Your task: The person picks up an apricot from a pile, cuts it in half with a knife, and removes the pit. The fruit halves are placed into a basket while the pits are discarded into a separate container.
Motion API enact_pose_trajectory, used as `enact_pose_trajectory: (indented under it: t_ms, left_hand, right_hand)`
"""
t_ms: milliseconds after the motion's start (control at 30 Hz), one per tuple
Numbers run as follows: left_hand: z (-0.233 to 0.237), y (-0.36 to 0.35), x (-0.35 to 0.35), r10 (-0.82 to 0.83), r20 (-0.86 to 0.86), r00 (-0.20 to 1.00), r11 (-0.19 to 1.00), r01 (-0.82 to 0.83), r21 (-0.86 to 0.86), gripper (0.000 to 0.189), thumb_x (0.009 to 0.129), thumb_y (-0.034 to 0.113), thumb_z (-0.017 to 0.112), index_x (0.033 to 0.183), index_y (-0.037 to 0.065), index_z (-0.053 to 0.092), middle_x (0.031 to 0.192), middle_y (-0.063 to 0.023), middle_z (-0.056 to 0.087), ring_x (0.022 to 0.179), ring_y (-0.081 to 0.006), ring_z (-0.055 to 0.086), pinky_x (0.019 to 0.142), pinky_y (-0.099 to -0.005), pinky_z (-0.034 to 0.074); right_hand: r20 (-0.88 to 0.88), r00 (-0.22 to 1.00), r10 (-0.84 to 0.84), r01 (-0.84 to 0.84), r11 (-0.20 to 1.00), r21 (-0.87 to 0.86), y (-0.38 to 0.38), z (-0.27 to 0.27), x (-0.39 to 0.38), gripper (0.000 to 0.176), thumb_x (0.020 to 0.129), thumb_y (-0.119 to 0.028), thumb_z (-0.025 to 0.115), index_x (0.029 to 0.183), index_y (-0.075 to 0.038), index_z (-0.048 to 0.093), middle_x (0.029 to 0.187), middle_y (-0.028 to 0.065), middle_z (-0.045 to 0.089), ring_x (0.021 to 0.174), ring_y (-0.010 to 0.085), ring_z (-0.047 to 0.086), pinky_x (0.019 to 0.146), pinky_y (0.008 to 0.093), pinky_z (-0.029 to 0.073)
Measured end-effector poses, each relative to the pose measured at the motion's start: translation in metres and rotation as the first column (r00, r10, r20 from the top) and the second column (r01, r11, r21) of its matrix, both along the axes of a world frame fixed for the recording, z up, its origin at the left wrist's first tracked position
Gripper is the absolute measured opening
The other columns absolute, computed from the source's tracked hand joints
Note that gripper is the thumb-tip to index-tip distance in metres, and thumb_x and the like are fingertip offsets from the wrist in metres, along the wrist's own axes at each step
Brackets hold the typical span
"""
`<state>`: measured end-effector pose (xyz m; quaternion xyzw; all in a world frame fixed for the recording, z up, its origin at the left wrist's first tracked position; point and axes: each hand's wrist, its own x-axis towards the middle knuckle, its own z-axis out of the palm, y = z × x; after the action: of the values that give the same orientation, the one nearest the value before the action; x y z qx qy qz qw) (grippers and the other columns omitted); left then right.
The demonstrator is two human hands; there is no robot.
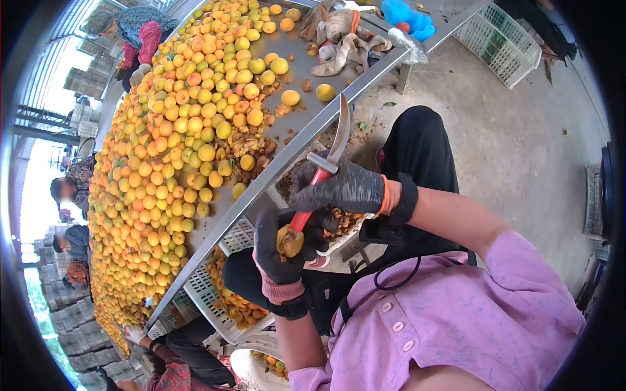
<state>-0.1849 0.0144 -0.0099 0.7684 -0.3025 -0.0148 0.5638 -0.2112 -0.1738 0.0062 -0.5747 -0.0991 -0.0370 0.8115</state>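
Observation:
My gloved left hand (277,251) is closed around an apricot (289,242), whose brownish, opened side faces up. In my gloved right hand (342,189) is a hooked knife with a red handle (321,176). Its curved metal blade (342,127) points up and away from the fruit, and a short metal crosspiece sits at the blade's base. The lower end of the red handle meets the apricot between my hands. Just beyond lies a metal-edged table (225,225) heaped with whole apricots (163,143). Under my hands, a crate holding brown pits (342,221) is partly hidden.
A white crate (225,332) of opened apricots stands below the table edge, beside a white bucket (244,365). Work gloves (339,39) and a blue bag (407,19) lie at the table's end. Another crate (499,42) rests on the floor. Several people sit around the table.

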Motion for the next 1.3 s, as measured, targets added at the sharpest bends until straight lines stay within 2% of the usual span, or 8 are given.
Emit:
enact_pose_trajectory:
  t_ms: [200, 267, 400, 433, 467, 767, 1200, 1300]
  left_hand:
    - [-0.027, -0.010, 0.018, -0.066, 0.231, 0.971, 0.975, 0.013, 0.224, 0.049, 0.072, 0.010, 0.066, 0.116, -0.001, 0.050, 0.078, -0.0098, 0.063, 0.068, -0.0200, 0.063, 0.060, -0.0288, 0.050]
    - [-0.077, 0.004, 0.026, 0.034, -0.728, 0.685, 0.899, -0.339, -0.278, 0.033, 0.084, 0.019, 0.057, 0.110, 0.001, 0.053, 0.079, -0.0081, 0.063, 0.067, -0.0201, 0.063, 0.060, -0.0304, 0.051]
    - [-0.042, -0.017, 0.013, -0.031, -0.679, 0.734, 0.705, -0.465, -0.535, 0.042, 0.091, 0.042, 0.047, 0.100, 0.002, 0.057, 0.083, -0.0084, 0.062, 0.070, -0.0180, 0.059, 0.064, -0.0311, 0.050]
    - [-0.048, -0.010, 0.034, 0.109, -0.845, 0.524, 0.740, -0.610, -0.283, 0.051, 0.090, 0.049, 0.043, 0.101, 0.002, 0.057, 0.085, -0.0084, 0.062, 0.075, -0.0186, 0.058, 0.068, -0.0320, 0.049]
    - [-0.012, -0.021, 0.024, 0.334, -0.756, 0.562, 0.786, -0.609, -0.105, 0.051, 0.091, 0.049, 0.041, 0.104, 0.002, 0.056, 0.086, -0.0085, 0.062, 0.077, -0.0190, 0.058, 0.072, -0.0332, 0.048]
    - [0.011, -0.031, 0.006, 0.350, -0.579, 0.736, 0.818, -0.542, -0.195, 0.036, 0.091, 0.032, 0.047, 0.106, 0.000, 0.054, 0.097, -0.0087, 0.058, 0.088, -0.0180, 0.055, 0.081, -0.0318, 0.043]
    - [-0.011, -0.001, 0.007, 0.247, -0.593, 0.766, 0.810, -0.499, -0.307, 0.051, 0.092, 0.040, 0.042, 0.125, 0.001, 0.038, 0.109, -0.0138, 0.053, 0.087, -0.0273, 0.059, 0.079, -0.0388, 0.050]
    - [-0.005, 0.019, 0.007, 0.443, -0.188, 0.877, 0.873, -0.469, -0.132, 0.055, 0.092, 0.045, 0.040, 0.117, -0.003, 0.046, 0.097, -0.0161, 0.057, 0.081, -0.0260, 0.061, 0.072, -0.0344, 0.052]
  right_hand:
    - [-0.327, 0.936, 0.130, -0.120, 0.991, 0.051, 0.008, -0.004, 0.000, 0.016, 0.080, -0.015, 0.067, 0.087, -0.004, 0.057, 0.074, 0.0084, 0.062, 0.063, 0.0174, 0.062, 0.052, 0.0307, 0.049]
    - [0.444, 0.896, 0.004, 0.332, 0.659, -0.675, 0.028, -0.001, -0.002, 0.019, 0.079, -0.018, 0.063, 0.090, -0.003, 0.060, 0.070, 0.0092, 0.062, 0.061, 0.0210, 0.059, 0.053, 0.0288, 0.047]
    - [0.260, 0.964, 0.053, 0.210, 0.447, -0.869, 0.041, -0.001, -0.014, 0.014, 0.079, -0.011, 0.062, 0.088, -0.002, 0.057, 0.080, 0.0133, 0.061, 0.068, 0.0283, 0.061, 0.062, 0.0344, 0.049]
    - [0.355, 0.933, -0.061, 0.281, 0.740, -0.611, 0.035, -0.020, -0.012, 0.015, 0.078, -0.011, 0.064, 0.088, -0.002, 0.057, 0.081, 0.0133, 0.061, 0.069, 0.0282, 0.061, 0.063, 0.0342, 0.049]
    - [0.397, 0.896, -0.197, 0.315, 0.914, -0.256, 0.027, -0.025, -0.009, 0.016, 0.076, -0.011, 0.065, 0.087, -0.002, 0.058, 0.082, 0.0134, 0.061, 0.071, 0.0282, 0.061, 0.064, 0.0340, 0.049]
    - [0.179, 0.982, -0.054, 0.146, 0.821, -0.552, 0.020, -0.006, -0.014, 0.059, 0.061, -0.010, 0.072, 0.116, -0.009, 0.051, 0.102, 0.0153, 0.053, 0.089, 0.0338, 0.056, 0.070, 0.0372, 0.048]
    - [0.221, 0.889, -0.402, 0.456, 0.721, -0.522, 0.042, -0.036, -0.016, 0.025, 0.072, -0.003, 0.062, 0.095, -0.004, 0.054, 0.081, 0.0116, 0.052, 0.072, 0.0262, 0.055, 0.061, 0.0337, 0.044]
    - [0.197, 0.874, -0.444, 0.463, 0.637, -0.616, 0.031, -0.021, -0.013, 0.021, 0.074, -0.007, 0.063, 0.093, -0.003, 0.055, 0.077, 0.0112, 0.054, 0.067, 0.0250, 0.055, 0.060, 0.0334, 0.044]
